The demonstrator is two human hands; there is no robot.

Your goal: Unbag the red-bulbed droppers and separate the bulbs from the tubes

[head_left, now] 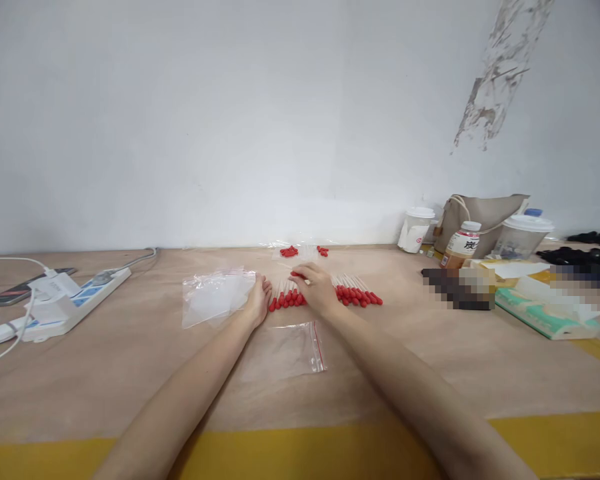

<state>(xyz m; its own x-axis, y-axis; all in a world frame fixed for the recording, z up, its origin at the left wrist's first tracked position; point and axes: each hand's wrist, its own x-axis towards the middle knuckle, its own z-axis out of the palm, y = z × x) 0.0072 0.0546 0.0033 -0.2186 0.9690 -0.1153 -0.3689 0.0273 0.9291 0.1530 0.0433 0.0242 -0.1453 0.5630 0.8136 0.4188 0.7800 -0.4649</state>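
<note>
Pinching a red-tipped stick (295, 274), your right hand (314, 287) sits amid the stick rows (357, 295); your left hand (260, 300) rests at their nine o'clock, grip unclear. Open surface (105, 380) separates the seven-o'clock zip bag (280, 350) from the yellow strip (55, 460).

Pale wall (230, 120), 1 scraped patch (497, 80) upper right; brown-covered table (95, 373), yellow front strip (290, 455).
</note>
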